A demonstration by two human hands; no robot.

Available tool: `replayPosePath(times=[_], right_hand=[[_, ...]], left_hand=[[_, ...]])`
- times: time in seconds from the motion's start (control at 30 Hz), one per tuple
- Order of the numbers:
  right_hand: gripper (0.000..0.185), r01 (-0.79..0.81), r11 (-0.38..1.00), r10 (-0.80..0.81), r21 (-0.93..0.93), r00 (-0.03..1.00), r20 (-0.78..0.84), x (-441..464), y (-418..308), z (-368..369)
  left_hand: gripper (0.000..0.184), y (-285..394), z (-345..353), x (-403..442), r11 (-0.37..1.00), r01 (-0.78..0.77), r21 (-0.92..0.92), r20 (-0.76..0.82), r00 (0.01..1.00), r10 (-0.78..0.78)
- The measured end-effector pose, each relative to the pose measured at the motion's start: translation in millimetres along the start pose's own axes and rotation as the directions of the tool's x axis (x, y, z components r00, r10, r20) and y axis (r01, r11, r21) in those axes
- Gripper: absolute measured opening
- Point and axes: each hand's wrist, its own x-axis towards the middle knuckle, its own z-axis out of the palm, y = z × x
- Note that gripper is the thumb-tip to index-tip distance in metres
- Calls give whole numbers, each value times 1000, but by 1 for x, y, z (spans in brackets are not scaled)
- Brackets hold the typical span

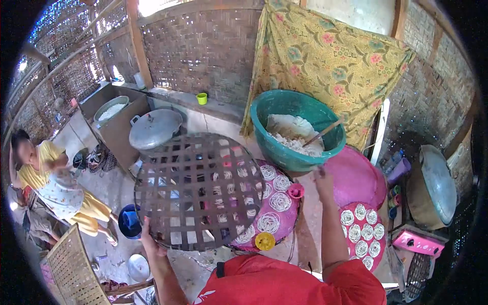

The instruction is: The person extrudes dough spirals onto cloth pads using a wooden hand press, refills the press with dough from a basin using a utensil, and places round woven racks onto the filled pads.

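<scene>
My left hand (150,241) grips the lower left rim of a large round lattice-woven tray (189,203), holding it raised and tilted. Through its gaps I see parts of a pink round mat (292,223) that bears white coils of noodle-like strands. On that mat are a pink cup-like piece (295,190) and a yellow one (265,241). My right hand (322,179) is just below the rim of a green basin (300,161); its fingers are too unclear to read. White dough-like stuff (295,132) and a wooden stick (323,133) are in the basin.
To the right lie a bare pink round mat (356,178) and a red-pink mat (351,212) with white coils. A lidded pot (438,183) stands beside a pink stove (418,243). At left are another lidded pot (155,129), a blue bucket (130,223) and a seated person (61,188).
</scene>
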Motion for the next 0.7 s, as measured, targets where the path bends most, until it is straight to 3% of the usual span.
replayPosePath(times=[0.03, 0.07, 0.13, 0.17, 0.2, 0.23, 0.27, 0.33, 0.37, 0.47, 0.53, 0.63, 0.7], right_hand=[[41, -265, 838, 249, 478, 964, 97, 5, -21, -6], [41, -265, 837, 250, 479, 963, 97, 10, -33, -10], [43, -444, 558, 283, 701, 896, 342, 19, -49, -15], [43, -441, 558, 278, 703, 898, 342, 23, -50, -14], [41, -365, 676, 262, 641, 931, 254, 28, -51, -12], [40, -286, 779, 231, 559, 958, 169, 33, -53, -10], [40, -286, 780, 225, 556, 958, 177, 39, -49, -11], [41, -327, 816, 197, 477, 933, 302, 48, -37, -19], [41, -330, 816, 199, 475, 931, 305, 43, -37, -18], [42, -383, 712, 239, 589, 920, 310, 27, -36, -20], [45, -403, 637, 256, 657, 915, 312, 16, -27, -21], [50, -432, 707, 313, 559, 901, 300, 11, -6, -21], [49, -418, 764, 330, 492, 908, 260, -1, -2, -19]], left_hand=[[30, -1, 6, -5, 999, 41, -18, -14, 999, -42], [31, -1, 8, -7, 996, 86, -33, -27, 996, -87], [33, -10, -4, -3, 994, 106, -6, -10, 994, -106], [33, -14, -6, -3, 988, 156, 7, 36, 987, -156], [33, -20, -10, -2, 979, 204, 21, 78, 976, -205], [34, -41, -20, 7, 994, 114, 2, 41, 993, -114], [34, -43, -17, 3, 994, 108, -4, 35, 994, -108], [35, -46, -4, -10, 946, 290, 148, -55, 957, -285], [37, -46, 7, -18, 944, 287, 163, 28, 955, -296], [36, -76, -9, -10, 916, 396, 66, 30, 917, -398], [32, -64, 15, -26, 894, 435, 108, 84, 892, -444], [30, -68, 21, -30, 870, 444, 214, 32, 887, -460], [31, -81, 8, -21, 875, 450, 177, 50, 884, -465]])
